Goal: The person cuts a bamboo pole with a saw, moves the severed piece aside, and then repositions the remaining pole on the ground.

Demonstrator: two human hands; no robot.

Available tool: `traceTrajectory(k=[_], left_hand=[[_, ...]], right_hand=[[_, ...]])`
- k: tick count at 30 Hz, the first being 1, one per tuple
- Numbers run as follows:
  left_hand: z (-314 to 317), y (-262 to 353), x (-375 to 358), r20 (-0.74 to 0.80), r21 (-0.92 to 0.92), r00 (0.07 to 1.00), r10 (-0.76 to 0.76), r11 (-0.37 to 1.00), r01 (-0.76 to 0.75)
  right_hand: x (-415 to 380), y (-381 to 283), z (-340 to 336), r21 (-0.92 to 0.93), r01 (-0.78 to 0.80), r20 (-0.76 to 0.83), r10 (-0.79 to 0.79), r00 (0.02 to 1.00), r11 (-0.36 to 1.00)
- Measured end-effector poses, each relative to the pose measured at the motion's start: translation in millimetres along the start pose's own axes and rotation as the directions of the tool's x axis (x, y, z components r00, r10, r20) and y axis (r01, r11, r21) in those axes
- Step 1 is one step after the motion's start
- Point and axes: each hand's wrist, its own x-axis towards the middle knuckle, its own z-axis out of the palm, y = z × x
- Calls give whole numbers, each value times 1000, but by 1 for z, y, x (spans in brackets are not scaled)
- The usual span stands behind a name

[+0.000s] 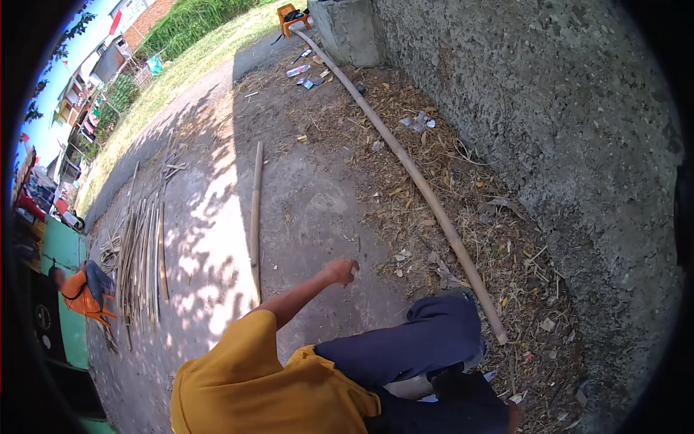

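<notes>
My left hand (343,272) reaches out over the bare ground, its fingers slightly curled and apart, holding nothing. The arm comes out of a mustard-yellow sleeve. My bent legs (412,336) are in dark blue trousers. A pale, rounded piece (410,388) shows partly beneath them; its kind is hidden. A patch of skin appears at the lower right edge of the trousers, but I cannot make out my right hand. Beyond the knee lies a long bamboo pole (416,173). To the left of my hand lies a shorter bamboo pole (256,202).
A rough concrete wall (535,94) runs along the right. Several bamboo strips (141,246) lie at left, beside a seated person (87,289) in orange. An orange chair (292,19) stands at the pole's far end. Dry leaves and litter (418,121) line the wall.
</notes>
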Motion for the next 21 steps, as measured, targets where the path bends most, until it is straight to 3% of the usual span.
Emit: traceTrajectory(k=[2, 3, 4, 5, 6, 7, 8, 10, 13, 15, 16, 19, 21], left_hand=[[27, 26, 1, -9, 59, 998, 69, 996, -69], [36, 47, -8, -45, 75, 983, 177, 982, -173], [42, 76, -11, -59, 100, 950, 307, 948, -301], [41, 103, -12, -8, 103, 956, 294, 951, -291], [41, 121, -10, 62, 116, 954, 293, 947, -299], [53, 129, 6, 18, 115, 914, 405, 907, -404], [59, 139, 17, -33, 101, 864, 503, 861, -498], [58, 161, 43, 35, 26, 789, 613, 789, -614], [76, 176, 104, 161, 119, 780, 605, 772, -624], [59, 226, 98, 209, 132, 771, 601, 764, -631], [53, 241, 95, 222, 147, 787, 575, 778, -610], [81, 227, 152, 269, 181, 750, 605, 733, -656], [89, 240, 153, 245, 209, 737, 629, 709, -674]], right_hand=[[11, -32, 7, 9, -3, 79, 2, 997, 1000], [12, -46, 10, 17, -21, 114, 19, 993, 1000], [15, -56, 20, 63, -15, 21, 14, 1000, 998], [12, -59, 29, 105, -42, -86, 51, 995, 994], [5, -106, 14, 178, -44, -196, 79, 977, 983], [18, -99, 21, 145, -148, -86, 161, 983, 978], [23, -110, 26, 174, -126, -242, 166, 956, 977], [37, -126, 24, 153, -226, -316, 265, 911, 962], [62, -141, 32, 170, -312, -356, 353, 865, 935], [78, -142, 44, 35, -212, -493, 201, 846, 977], [85, -146, 48, 36, -225, -491, 213, 845, 974], [118, -149, 65, 52, -141, -543, 146, 827, 989], [150, -131, 96, 453, -113, -384, 308, 871, 884]])
